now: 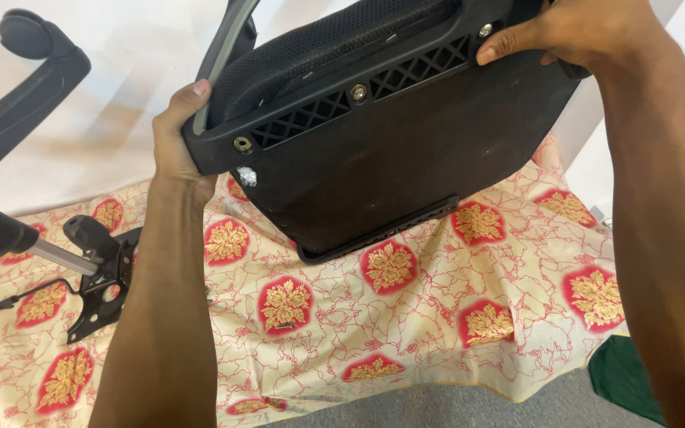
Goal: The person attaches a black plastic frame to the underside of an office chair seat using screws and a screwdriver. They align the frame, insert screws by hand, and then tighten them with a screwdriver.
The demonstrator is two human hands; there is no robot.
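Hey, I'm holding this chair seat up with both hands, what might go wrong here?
The black chair seat is tilted, held only at its edges by the left hand and right hand; it might slip onto the patterned cloth. If swung left, it might strike the metal tilt mechanism lying there.

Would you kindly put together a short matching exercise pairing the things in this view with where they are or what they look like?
Things:
1. chair seat
2. left hand
3. right hand
4. metal bracket

Descriptions:
A. lying on the patterned cloth at the left
B. gripping the seat's upper right corner
C. black, held tilted above the cloth
D. holding the seat's left edge

Pairs: 1-C, 2-D, 3-B, 4-A
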